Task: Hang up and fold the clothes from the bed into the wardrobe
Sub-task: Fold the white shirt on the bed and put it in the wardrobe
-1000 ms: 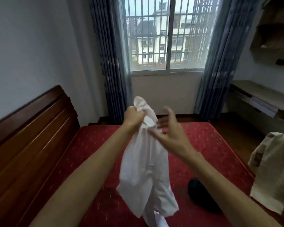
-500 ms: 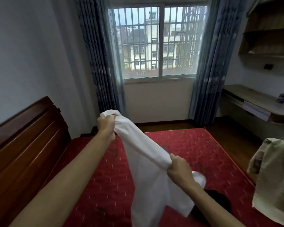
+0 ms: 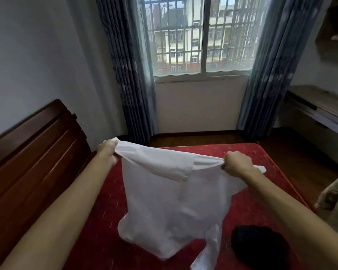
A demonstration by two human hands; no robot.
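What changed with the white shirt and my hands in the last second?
The right hand, open a second ago, gripped the white shirt and pulled right, away from the left hand; the shirt now hangs spread between them above the red mattress. The left hand kept its grip; the black garment stayed put.

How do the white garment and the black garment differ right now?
The white garment hangs stretched between the left hand and right hand; the black garment lies on the red mattress, untouched. White is spread wide; black is a compact heap. Both are over the mattress.
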